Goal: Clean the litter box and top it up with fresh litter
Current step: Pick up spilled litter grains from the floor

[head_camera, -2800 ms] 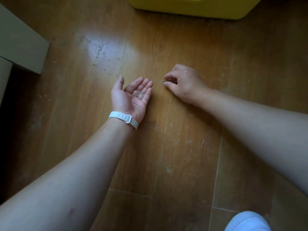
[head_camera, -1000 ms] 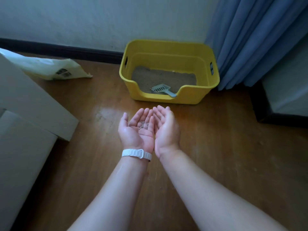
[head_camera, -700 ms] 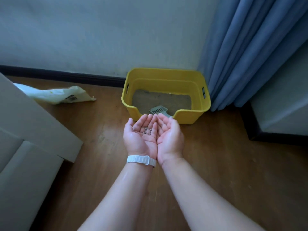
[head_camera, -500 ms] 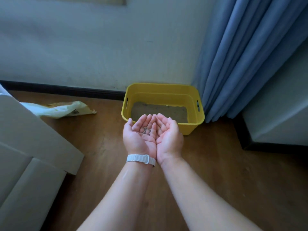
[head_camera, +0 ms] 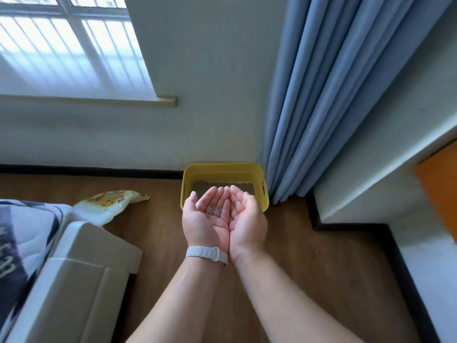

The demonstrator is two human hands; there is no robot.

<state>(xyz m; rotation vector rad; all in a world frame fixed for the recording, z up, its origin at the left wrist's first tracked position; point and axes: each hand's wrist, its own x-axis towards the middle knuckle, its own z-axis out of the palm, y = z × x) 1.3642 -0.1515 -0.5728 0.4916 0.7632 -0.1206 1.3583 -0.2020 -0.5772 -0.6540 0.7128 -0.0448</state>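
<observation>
My left hand (head_camera: 205,222) and my right hand (head_camera: 248,220) are pressed side by side, palms up, forming a cup. A few small grey litter pellets (head_camera: 215,212) lie in the left palm by the fingers. A white band circles my left wrist. Beyond the fingertips the yellow litter box (head_camera: 223,172) stands on the floor against the wall; grey litter shows inside it, and my hands cover its front wall. The scoop is hidden.
A white and yellow litter bag (head_camera: 108,204) lies on the wooden floor to the left. A beige bed frame (head_camera: 81,276) with a mattress fills the lower left. Blue curtains (head_camera: 329,100) hang right of the box, beside a white cabinet (head_camera: 385,184).
My right hand left the floor and joined my left hand into a cup holding the pellets. My view rose from the floor; the box now looks farther away and the window shows.
</observation>
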